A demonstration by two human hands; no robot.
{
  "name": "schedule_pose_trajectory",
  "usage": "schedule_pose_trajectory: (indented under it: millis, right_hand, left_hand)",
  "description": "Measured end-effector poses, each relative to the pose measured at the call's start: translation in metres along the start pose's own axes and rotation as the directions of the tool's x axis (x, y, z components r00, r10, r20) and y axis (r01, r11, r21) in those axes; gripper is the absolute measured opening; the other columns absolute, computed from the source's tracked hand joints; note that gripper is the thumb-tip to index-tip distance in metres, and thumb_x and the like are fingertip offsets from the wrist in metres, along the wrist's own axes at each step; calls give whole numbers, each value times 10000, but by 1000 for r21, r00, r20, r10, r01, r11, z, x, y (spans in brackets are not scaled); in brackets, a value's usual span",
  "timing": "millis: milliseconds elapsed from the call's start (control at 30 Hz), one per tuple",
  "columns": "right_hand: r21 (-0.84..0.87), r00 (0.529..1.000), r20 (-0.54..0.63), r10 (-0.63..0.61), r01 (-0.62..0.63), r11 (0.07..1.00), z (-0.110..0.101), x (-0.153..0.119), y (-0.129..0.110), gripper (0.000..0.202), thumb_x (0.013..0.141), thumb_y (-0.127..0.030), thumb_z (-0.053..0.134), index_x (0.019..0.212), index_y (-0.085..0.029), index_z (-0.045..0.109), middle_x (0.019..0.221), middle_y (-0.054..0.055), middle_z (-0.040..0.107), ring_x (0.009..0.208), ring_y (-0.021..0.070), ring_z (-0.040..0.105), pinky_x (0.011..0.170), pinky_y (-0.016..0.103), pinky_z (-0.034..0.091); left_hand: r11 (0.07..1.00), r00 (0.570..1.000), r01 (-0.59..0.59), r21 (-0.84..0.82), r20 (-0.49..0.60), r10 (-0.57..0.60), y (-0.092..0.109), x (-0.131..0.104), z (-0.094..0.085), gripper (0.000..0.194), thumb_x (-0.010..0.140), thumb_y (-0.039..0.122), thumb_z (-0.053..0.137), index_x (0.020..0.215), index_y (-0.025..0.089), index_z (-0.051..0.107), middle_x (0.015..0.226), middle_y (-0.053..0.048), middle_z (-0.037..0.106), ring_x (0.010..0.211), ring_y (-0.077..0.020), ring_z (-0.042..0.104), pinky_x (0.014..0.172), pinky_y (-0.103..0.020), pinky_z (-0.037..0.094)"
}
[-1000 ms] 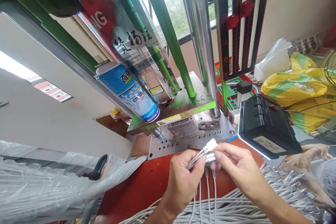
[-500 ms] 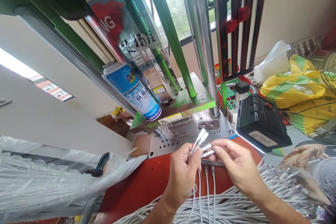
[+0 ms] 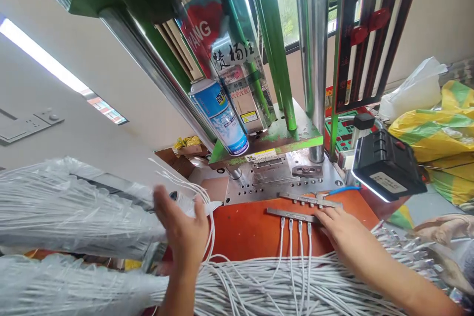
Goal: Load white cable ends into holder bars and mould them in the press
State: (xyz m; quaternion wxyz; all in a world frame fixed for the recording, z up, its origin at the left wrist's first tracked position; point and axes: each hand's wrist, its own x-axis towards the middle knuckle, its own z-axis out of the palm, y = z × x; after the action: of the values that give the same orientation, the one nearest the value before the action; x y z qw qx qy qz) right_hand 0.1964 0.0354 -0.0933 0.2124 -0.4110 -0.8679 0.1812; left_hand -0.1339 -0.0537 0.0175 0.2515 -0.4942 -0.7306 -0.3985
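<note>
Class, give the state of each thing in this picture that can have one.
Near grey metal bar, four white cables attached.
Far grey metal bar, no cables seen attached.
Blue-and-white cylindrical spray can, standing.
Black box-shaped fixture, lower edge bright, apparently lit.
Upper white cable bundle, plastic-wrapped.
Left hand, open, blurred.
Right hand, at the near bar's right end, grip unclear.

There are two metal bars (image 3: pixel 291 215), four cables (image 3: pixel 292 239) joined to one, and one spray can (image 3: pixel 222 117).
</note>
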Motion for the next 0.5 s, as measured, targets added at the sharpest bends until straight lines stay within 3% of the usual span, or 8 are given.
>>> schedule_pose_trajectory:
  millis: [33,67,133,200,267,367,433,500]
  right_hand:
    - [-90,1000,12,8,-7,996,5,-3,2,357,967,-116,410,1154,-205,701,1084,126,668,1006,311,605,864,482,518]
    - [-150,1000,23,13,-9,989,10,-4,3,357,960,-106,420,1156,-203,703,1077,126,659,986,310,598,845,474,516]
    - [-191,999,42,-3,11,981,16,-6,4,308,990,-144,437,1115,-209,711,1053,116,647,958,300,588,830,456,510]
    - [-175,998,55,-34,44,984,18,-6,6,278,1033,-218,436,1066,-218,711,1024,103,646,957,294,584,837,450,506]
    - [-140,997,53,-64,71,988,14,-1,8,300,1070,-288,411,1076,-227,704,1023,94,656,971,284,590,858,444,506]
    - [-139,988,-84,-129,117,983,5,29,3,357,1090,-382,393,1247,-202,659,1236,123,657,1143,278,583,990,437,487]
    - [-227,972,-189,-140,95,969,0,70,-8,468,1074,-436,416,1392,-132,576,1452,173,561,1353,313,479,1119,466,411]
    - [-315,976,-213,-46,-24,949,-2,125,-23,570,1062,-465,423,1445,-53,518,1503,242,510,1438,377,393,1156,533,353]
  left_hand:
    - [986,980,-134,-101,137,147,12,-31,3,672,1016,424,519,1592,145,316,1560,-215,453,1465,-314,439,1229,-487,350]
    - [932,894,-280,-232,292,341,27,-65,9,601,1047,437,442,1587,190,350,1554,-168,492,1449,-275,473,1204,-434,399]
    - [783,658,-464,-415,429,618,56,-127,23,647,1003,614,468,1537,249,460,1570,-121,501,1466,-316,455,1196,-476,415]
    - [793,612,-456,-404,505,609,74,-163,35,811,933,729,511,1561,221,436,1612,-138,444,1482,-361,424,1193,-538,411]
    - [830,617,-412,-376,556,557,77,-169,42,884,912,765,513,1587,208,392,1634,-138,410,1494,-364,405,1192,-565,407]
    - [834,635,-370,-410,543,549,70,-149,39,825,934,753,485,1557,213,441,1618,-127,439,1499,-353,397,1195,-575,403]
    - [843,662,-316,-436,535,525,69,-134,36,732,965,689,494,1504,194,506,1585,-137,481,1487,-352,412,1198,-569,405]
    - [860,707,-225,-458,531,467,72,-122,35,570,1006,550,504,1420,165,578,1522,-155,539,1452,-339,452,1191,-551,423]
